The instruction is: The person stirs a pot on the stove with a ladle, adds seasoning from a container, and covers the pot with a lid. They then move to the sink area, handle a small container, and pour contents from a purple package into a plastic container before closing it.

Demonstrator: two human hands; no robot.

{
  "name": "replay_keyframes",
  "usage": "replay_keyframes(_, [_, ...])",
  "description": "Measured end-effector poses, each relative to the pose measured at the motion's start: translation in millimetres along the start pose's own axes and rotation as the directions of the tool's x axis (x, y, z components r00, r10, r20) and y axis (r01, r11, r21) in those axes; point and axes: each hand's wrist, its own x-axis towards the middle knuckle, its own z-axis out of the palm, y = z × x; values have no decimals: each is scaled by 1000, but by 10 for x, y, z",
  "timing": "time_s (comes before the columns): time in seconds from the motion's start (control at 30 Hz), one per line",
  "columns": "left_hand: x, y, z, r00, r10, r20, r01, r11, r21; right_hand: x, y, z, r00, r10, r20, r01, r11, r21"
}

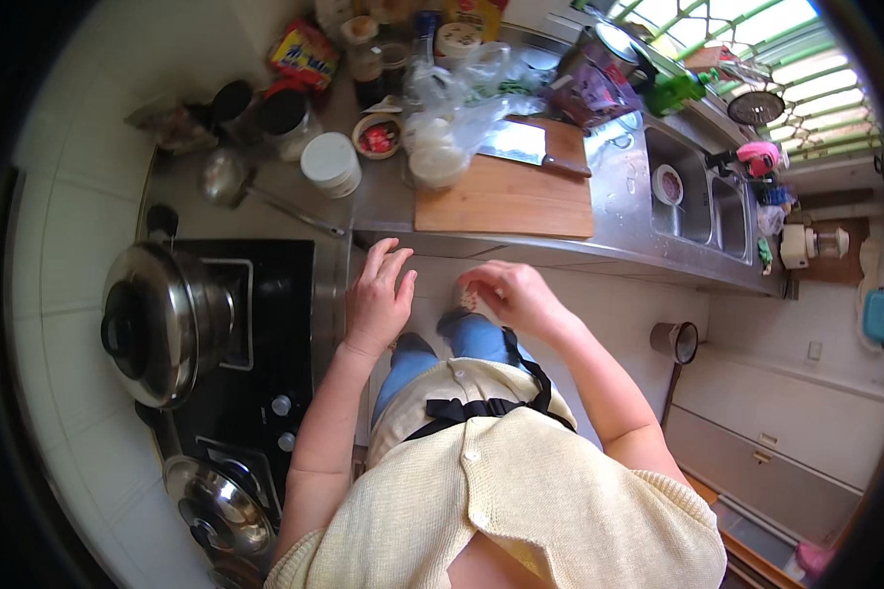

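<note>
My left hand (380,298) hovers in front of the counter's edge beside the stove, fingers spread and nothing in it. To its right, my right hand (519,294) is also in the air, its fingers loosely bent and no object visible in them. Both are apart from the counter. Beyond them lies a wooden cutting board (501,206) at the front of the steel counter (619,213). A cleaver (519,141) with a dark handle rests flat on the board's back part. Clear plastic bags (442,147) with pale contents overlap the board's left side.
On the left, a lidded steel pot (147,324) and a lidded pan (221,508) sit on the black gas stove (283,294). A ladle (225,177), a white tub (331,166) and a small bowl (378,138) stand behind. A double sink (696,217) holds a bowl (667,184).
</note>
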Motion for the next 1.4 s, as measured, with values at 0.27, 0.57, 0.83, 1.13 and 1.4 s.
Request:
replay_keyframes(0.27, [640,304,848,999,4,-36,-3,1000,13,138,2123,-762,892,126,-435,-296,888,-351])
replay_keyframes(0.57, [1248,1049,1923,971,-203,127,230,940,-253,779,2908,-1953,549,193,-813,-229,971,76])
replay_keyframes(0.83, [1480,1197,2256,959,-212,186,249,946,-206,1096,2814,-2579,692,-100,-715,-296,864,-408])
replay_keyframes(1.13, [1738,1274,2640,966,-63,250,148,929,-338,393,2387,-2592,748,-178,-639,-159,887,-434])
replay_keyframes(1.4, [2047,2224,3292,902,286,322,-108,874,-474,-1256,2131,-2626,798,86,-596,-283,928,-244])
